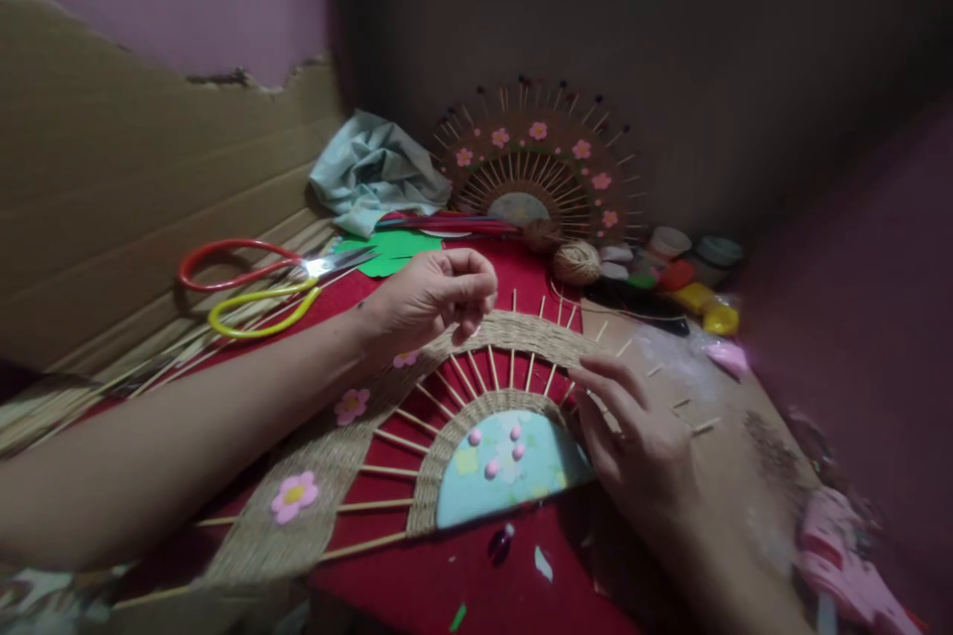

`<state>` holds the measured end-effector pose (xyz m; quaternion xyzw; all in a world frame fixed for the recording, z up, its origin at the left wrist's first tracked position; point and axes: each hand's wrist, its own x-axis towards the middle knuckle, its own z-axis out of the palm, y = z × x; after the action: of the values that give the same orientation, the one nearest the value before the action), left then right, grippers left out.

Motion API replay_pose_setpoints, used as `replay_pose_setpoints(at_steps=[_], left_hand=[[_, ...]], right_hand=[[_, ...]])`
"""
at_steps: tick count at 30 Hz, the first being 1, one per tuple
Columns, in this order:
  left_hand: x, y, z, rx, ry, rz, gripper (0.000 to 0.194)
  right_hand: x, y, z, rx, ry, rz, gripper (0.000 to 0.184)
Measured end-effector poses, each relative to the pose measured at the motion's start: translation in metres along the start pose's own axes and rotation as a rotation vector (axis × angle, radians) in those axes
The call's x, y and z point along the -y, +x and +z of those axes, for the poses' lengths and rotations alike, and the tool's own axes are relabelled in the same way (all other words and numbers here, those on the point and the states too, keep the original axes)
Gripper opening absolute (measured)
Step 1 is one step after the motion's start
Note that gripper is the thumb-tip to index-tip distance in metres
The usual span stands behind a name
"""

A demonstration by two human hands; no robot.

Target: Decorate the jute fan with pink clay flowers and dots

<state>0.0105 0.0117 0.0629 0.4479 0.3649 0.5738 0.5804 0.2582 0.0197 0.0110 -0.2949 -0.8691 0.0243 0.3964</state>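
Note:
A half-round fan of thin sticks and woven twine lies flat in front of me. Pink flowers with yellow centres sit on its left band. Its pale blue half-circle base carries several small pink balls. Above the top of the woven band is my left hand, its fingers curled into a pinch; whatever they hold is too small or hidden to name. My right hand rests over the fan's right side, fingers stretched out and touching the band, covering part of it.
Scissors with red and yellow handles lie at left by long thin sticks. A finished-looking fan stands at the back near a twine ball, a crumpled cloth and small tubs. A pink glue gun lies at right.

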Motion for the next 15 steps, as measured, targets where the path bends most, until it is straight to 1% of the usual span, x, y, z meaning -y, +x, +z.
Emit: replay_pose_setpoints(at_steps=[2,5,10,15], left_hand=[[0.0001,0.001,-0.0003,-0.031,-0.01,0.018,0.013],[0.0011,0.0031,-0.0011,-0.048,-0.021,-0.007,0.015],[0.003,0.0025,-0.0024,-0.033,-0.036,-0.033,0.014],[0.0007,0.0022,-0.0014,-0.051,-0.067,-0.032,0.027]], right_hand=[[0.0009,0.0002,0.0011,0.004,0.009,-0.009,0.022],[0.0027,0.0012,0.001,0.026,0.038,-0.018,0.021],[0.0031,0.0025,-0.0023,0.043,0.051,-0.008,0.022],[0.0025,0.0022,-0.0042,0.044,0.052,0.003,0.023]])
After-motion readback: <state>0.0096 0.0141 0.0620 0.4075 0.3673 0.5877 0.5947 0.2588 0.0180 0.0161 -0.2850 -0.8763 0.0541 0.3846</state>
